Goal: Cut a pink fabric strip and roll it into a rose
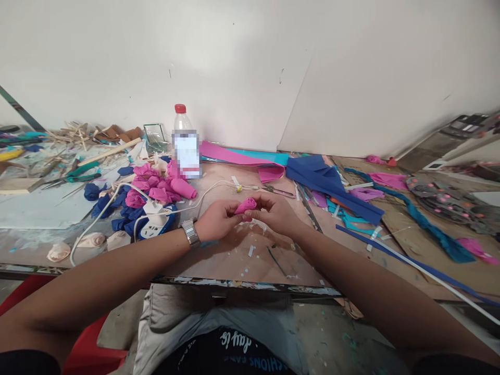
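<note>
A small pink rolled paper flower (246, 205) is pinched between both hands above the table's front part. My left hand (219, 220), with a metal watch on the wrist, closes on its left side. My right hand (273, 212) grips the right side with thumb and fingers. The roll's spiral end faces up and right. Left of my hands lies a pile of pink rolled flowers (156, 185), mixed with dark blue rolled flowers (102, 205). Several cream rolled flowers (94, 239) rest near the front left edge. Behind my hands lies a long pink strip (238, 155).
A red-capped bottle (180, 121) stands at the back beside a lit phone (186, 153). A power strip (156, 221) with a white cable sits left of my hands. Green-handled pliers (84, 172) lie farther left. Dark blue strips (332, 185) and a teal braid (414, 208) lie right.
</note>
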`<state>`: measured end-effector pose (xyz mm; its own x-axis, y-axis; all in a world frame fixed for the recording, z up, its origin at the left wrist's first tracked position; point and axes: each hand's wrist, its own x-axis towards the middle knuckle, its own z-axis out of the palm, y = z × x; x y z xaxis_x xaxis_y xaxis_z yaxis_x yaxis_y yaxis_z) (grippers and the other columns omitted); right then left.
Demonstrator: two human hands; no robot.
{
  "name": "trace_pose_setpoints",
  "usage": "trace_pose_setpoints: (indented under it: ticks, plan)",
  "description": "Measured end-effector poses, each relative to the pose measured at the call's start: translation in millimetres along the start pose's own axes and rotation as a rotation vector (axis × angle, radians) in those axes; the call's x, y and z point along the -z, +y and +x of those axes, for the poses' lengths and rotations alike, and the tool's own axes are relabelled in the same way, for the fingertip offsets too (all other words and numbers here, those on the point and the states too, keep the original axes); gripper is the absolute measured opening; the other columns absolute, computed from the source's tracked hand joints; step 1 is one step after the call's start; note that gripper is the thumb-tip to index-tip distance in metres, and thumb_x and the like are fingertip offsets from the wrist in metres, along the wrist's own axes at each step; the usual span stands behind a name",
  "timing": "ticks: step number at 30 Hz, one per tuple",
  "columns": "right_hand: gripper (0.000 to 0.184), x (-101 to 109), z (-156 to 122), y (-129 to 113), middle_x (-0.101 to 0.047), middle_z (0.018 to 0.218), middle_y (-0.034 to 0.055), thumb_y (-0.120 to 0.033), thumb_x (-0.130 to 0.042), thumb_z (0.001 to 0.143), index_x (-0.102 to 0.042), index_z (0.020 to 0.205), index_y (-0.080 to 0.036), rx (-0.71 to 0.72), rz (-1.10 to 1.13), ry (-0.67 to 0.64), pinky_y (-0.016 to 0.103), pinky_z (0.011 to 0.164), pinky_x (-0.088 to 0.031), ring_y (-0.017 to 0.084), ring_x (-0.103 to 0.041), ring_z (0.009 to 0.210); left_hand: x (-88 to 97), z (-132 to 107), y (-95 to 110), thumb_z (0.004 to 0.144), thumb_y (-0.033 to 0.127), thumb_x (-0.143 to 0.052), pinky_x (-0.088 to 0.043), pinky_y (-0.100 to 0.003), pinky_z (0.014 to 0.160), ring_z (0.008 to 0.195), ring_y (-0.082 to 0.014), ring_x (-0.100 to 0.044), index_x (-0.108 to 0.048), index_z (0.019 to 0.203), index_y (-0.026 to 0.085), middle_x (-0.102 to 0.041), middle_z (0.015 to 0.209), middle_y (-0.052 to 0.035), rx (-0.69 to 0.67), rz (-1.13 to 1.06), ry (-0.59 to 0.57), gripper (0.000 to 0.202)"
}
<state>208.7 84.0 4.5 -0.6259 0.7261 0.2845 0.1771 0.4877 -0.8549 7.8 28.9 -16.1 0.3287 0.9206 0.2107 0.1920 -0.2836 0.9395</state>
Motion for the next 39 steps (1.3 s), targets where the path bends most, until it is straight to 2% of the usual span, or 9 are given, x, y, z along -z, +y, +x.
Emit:
trace_pose_setpoints:
  ticks: [6, 11, 13, 19, 24, 28, 32, 35, 39]
  plan:
    - [0.039, 0.3, 0.3, -3.1, -0.076, 0.085, 0.0054, -0.058, -0.08, 0.086, -0.081, 0.094, -0.02, 0.018, -0.032, -0.016, 0.033, 0.071, -0.053, 0.02, -0.065, 0.076, 2.3, -1.3, -0.3, 0.093, 0.049, -0.067, -0.044, -0.025, 0.066, 0.07, -0.0144, -0.059, -0.075, 0.086, 0.013, -0.071, 0.076, -0.001, -0.021, 0.158, 0.069, 0.037]
    - [0.037, 1.2, 0.8, -2.3, -0.074, 0.084, 0.0054, -0.057, -0.076, 0.089, -0.081, 0.089, -0.021, 0.092, -0.084, 0.035, 0.031, 0.067, -0.049, 0.018, -0.063, 0.073, 2.8, -5.8, 7.3, 0.097, 0.039, -0.06, -0.048, -0.027, 0.072, 0.079, -0.0175, -0.066, -0.08, 0.103, 0.017, -0.079, 0.089, -0.0046, -0.096, 0.365, 0.146, 0.03]
    - [0.037, 1.0, 1.1, -1.1, -0.073, 0.083, 0.0053, -0.058, -0.076, 0.09, -0.08, 0.085, -0.022, 0.121, -0.094, 0.042, 0.031, 0.067, -0.049, 0.018, -0.063, 0.074, 4.5, -5.7, 8.1, 0.096, 0.036, -0.061, -0.049, -0.028, 0.074, 0.081, -0.0186, -0.069, -0.081, 0.104, 0.019, -0.081, 0.094, -0.0055, -0.125, 0.4, 0.158, 0.029]
    - [0.034, -0.4, 0.2, 0.7, -0.072, 0.087, 0.0055, -0.057, -0.077, 0.088, -0.081, 0.087, -0.023, 0.138, -0.094, 0.051, 0.032, 0.066, -0.05, 0.018, -0.062, 0.074, 8.4, -3.5, 6.9, 0.096, 0.031, -0.062, -0.049, -0.028, 0.077, 0.082, -0.0194, -0.072, -0.084, 0.104, 0.021, -0.084, 0.094, -0.0031, -0.079, 0.376, 0.14, 0.026]
    - [0.038, -0.2, 0.6, -0.1, -0.073, 0.085, 0.0061, -0.061, -0.077, 0.087, -0.082, 0.083, -0.023, 0.133, -0.095, 0.08, 0.032, 0.066, -0.05, 0.018, -0.061, 0.073, 5.6, -5.9, 11.6, 0.097, 0.038, -0.063, -0.05, -0.028, 0.075, 0.083, -0.0196, -0.072, -0.084, 0.108, 0.021, -0.084, 0.098, -0.0042, -0.08, 0.408, 0.167, 0.029]
    - [0.037, 1.4, 0.9, 1.8, -0.074, 0.082, 0.0055, -0.059, -0.077, 0.088, -0.083, 0.084, -0.022, 0.119, -0.088, 0.113, 0.032, 0.067, -0.048, 0.019, -0.063, 0.075, 5.3, -5.7, 8.4, 0.099, 0.038, -0.06, -0.05, -0.027, 0.075, 0.083, -0.0192, -0.071, -0.083, 0.113, 0.021, -0.083, 0.099, -0.0031, -0.066, 0.353, 0.15, 0.032]
    - [0.035, 3.9, 0.9, 4.9, -0.077, 0.082, 0.005, -0.056, -0.079, 0.086, -0.083, 0.085, -0.021, 0.04, -0.058, 0.082, 0.031, 0.07, -0.05, 0.019, -0.067, 0.075, 5.8, -2.9, 3.0, 0.097, 0.043, -0.061, -0.048, -0.026, 0.069, 0.075, -0.0182, -0.068, -0.084, 0.1, 0.017, -0.08, 0.083, -0.0025, -0.004, 0.283, 0.12, 0.035]
    - [0.036, 2.9, 1.4, 6.6, -0.078, 0.083, 0.0058, -0.056, -0.083, 0.082, -0.081, 0.082, -0.019, -0.012, -0.001, 0.068, 0.032, 0.072, -0.053, 0.02, -0.069, 0.077, 5.2, -0.7, 1.9, 0.094, 0.048, -0.065, -0.048, -0.026, 0.068, 0.072, -0.0169, -0.066, -0.082, 0.094, 0.015, -0.079, 0.082, -0.0038, 0.021, 0.128, 0.1, 0.037]
    - [0.045, -2.7, 0.5, 8.2, -0.073, 0.077, 0.0012, -0.055, -0.085, 0.079, -0.071, 0.105, -0.021, -0.033, 0.189, 0.116, 0.031, 0.063, -0.055, 0.017, -0.067, 0.065, 5.5, 2.7, 1.1, 0.088, 0.05, -0.072, -0.048, -0.027, 0.07, 0.072, -0.0154, -0.063, -0.08, 0.086, 0.015, -0.077, 0.082, -0.0052, 0.057, -0.118, 0.104, 0.036]
